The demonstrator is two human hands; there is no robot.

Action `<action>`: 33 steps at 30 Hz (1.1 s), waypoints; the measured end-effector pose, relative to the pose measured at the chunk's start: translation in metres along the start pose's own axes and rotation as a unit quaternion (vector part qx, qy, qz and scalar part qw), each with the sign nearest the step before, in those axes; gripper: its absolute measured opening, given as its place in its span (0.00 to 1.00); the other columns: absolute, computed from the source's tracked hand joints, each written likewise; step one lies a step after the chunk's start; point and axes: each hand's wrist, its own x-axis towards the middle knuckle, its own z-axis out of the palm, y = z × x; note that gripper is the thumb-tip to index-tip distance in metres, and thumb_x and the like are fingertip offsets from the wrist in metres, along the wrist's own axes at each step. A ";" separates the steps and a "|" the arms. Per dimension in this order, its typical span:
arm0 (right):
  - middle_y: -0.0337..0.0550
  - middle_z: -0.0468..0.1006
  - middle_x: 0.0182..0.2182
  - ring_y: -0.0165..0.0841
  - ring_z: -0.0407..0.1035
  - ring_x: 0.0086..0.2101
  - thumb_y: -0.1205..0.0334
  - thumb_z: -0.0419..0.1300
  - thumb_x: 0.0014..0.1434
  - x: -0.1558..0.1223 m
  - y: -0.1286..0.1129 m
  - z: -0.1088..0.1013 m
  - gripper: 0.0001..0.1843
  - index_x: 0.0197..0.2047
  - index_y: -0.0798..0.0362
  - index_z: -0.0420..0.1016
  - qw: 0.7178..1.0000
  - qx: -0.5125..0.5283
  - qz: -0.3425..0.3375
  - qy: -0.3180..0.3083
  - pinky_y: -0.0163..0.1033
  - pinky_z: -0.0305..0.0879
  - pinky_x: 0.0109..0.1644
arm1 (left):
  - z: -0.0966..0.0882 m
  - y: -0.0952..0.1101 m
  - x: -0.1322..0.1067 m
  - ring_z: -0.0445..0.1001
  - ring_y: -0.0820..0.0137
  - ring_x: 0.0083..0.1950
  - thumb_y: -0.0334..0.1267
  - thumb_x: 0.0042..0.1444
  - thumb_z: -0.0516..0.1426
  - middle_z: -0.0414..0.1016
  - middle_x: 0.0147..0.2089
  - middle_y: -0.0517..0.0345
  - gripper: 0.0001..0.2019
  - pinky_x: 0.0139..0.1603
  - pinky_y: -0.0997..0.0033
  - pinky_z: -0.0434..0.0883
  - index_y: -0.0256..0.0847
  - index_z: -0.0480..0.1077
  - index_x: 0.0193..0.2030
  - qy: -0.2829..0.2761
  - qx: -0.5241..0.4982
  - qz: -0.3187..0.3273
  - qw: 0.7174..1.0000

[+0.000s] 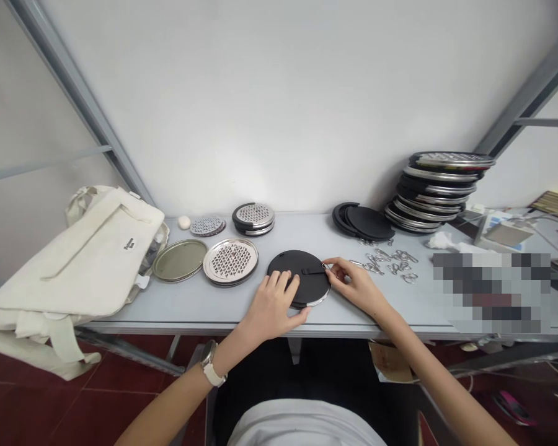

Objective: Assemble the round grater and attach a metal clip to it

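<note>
A black round case [302,266] with a silver rim lies flat near the table's front edge, a short strap on its top. My left hand [275,303] rests on it, bent fingertips on the upper face and thumb at the front rim, holding it. At the strap's right end, my right hand [346,282] pinches a small metal clip [325,267] between thumb and fingertips. Several loose metal clips [390,260] are scattered to the right of that hand. To the left of the case sits a metal disc with raised grating holes [231,260].
An olive round lid [180,259], a perforated metal disc [208,225] and a small stack of discs [255,217] sit left. Black round covers [367,222] and a tall leaning stack [439,192] stand right. A cream bag [84,260] overhangs the left edge.
</note>
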 end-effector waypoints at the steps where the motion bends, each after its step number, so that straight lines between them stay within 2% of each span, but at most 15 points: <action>1: 0.38 0.70 0.26 0.32 0.64 0.27 0.57 0.53 0.64 0.000 0.000 0.000 0.13 0.48 0.53 0.70 1.000 0.001 0.000 -0.001 0.38 0.64 0.33 | 0.000 0.000 0.000 0.65 0.53 0.54 0.49 0.58 0.54 0.68 0.56 0.41 0.28 0.53 0.51 0.66 0.33 0.63 0.60 0.000 0.000 0.000 1.000; 33: 0.40 0.73 0.26 0.34 0.67 0.27 0.53 0.50 0.66 0.000 0.002 0.001 0.15 0.49 0.52 0.70 1.000 0.014 0.004 -0.015 0.38 0.66 0.32 | -0.001 0.001 0.001 0.64 0.53 0.53 0.49 0.58 0.55 0.68 0.56 0.42 0.27 0.52 0.51 0.66 0.34 0.64 0.59 -0.004 0.005 0.000 1.000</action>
